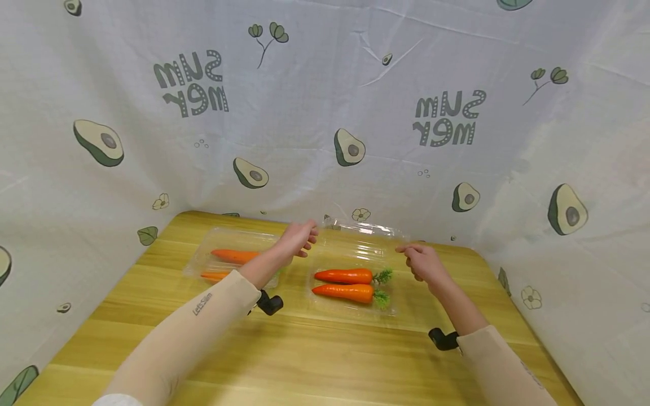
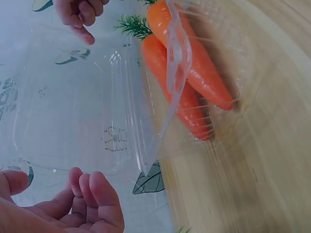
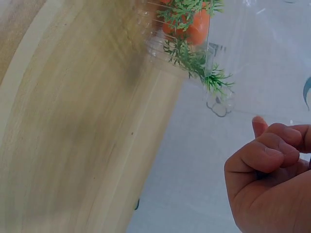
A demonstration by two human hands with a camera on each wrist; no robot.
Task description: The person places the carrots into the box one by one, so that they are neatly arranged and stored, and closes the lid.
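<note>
A clear plastic clamshell box (image 1: 330, 310) lies on the table with its lid (image 1: 363, 248) raised at the far side. In its base rest two orange carrots (image 1: 345, 276) with green leafy tops. My left hand (image 1: 299, 239) is at the lid's left edge, its fingers loosely bent and the thumb apart from them in the left wrist view. At the opposite edge is my right hand (image 1: 424, 262), index finger stretched toward the lid and the other fingers curled. The right wrist view does not show the right thumb clearly.
Left of this box sits another clear plastic box (image 1: 203, 248) with carrots (image 1: 235, 256) in it, partly hidden by my left forearm. Both stand on a wooden table (image 1: 315, 361). A printed white cloth (image 1: 304, 113) hangs behind and around the table.
</note>
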